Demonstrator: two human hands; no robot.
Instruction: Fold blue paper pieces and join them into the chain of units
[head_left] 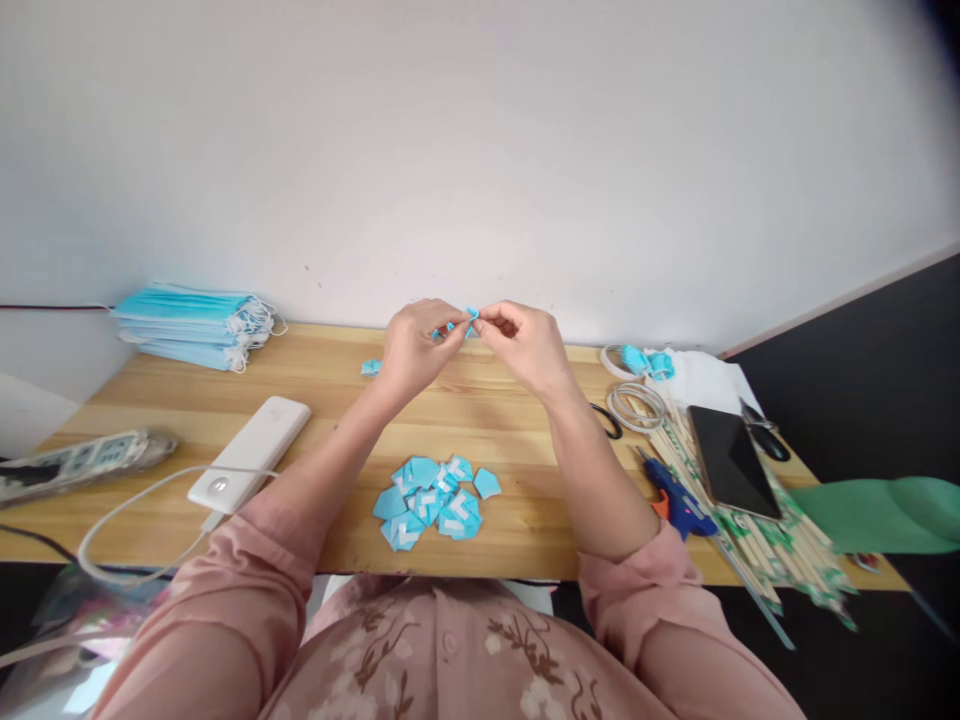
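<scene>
Between my two hands, above the far part of the wooden table, is a small folded blue paper piece point(472, 314). My left hand point(424, 345) pinches it from the left with thumb and fingertips; more bits of blue show between its fingers. From the right, the thumb and forefinger of my right hand point(528, 345) are closed on the same piece. Below my forearms a pile of flat blue paper pieces point(427, 500) with white strips on them lies near the table's front edge. Another small blue piece point(370, 368) rests beside my left wrist.
At left stand a stack of blue face masks point(184, 325), a white power bank point(251, 455) with a cable, and a power strip point(90, 465). To the right lie tape rolls point(636, 406), a blue glue gun point(679, 500), wrapped chopsticks point(780, 555), a phone point(733, 460) and a green bottle point(877, 515).
</scene>
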